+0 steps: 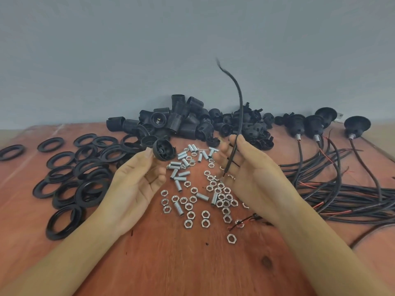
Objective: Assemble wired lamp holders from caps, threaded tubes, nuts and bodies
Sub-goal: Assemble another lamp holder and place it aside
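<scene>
My left hand [136, 180] pinches a black domed cap [163, 150] at its fingertips, palm up, above the table. My right hand [250, 169] pinches a black wire [240, 107] between thumb and fingers; the wire rises upward with a blurred frayed tip and its lower end crosses my palm. Between and below the hands lie scattered metal nuts [205, 214] and threaded tubes [178, 208]. A heap of black lamp holder bodies and caps [181, 120] sits at the back.
Several black threaded rings [85, 167] are spread at the left of the wooden table [181, 263]. Assembled wired holders [314, 124] stand at the back right, their black and red wires [352, 193] bundled along the right edge. A grey wall lies behind.
</scene>
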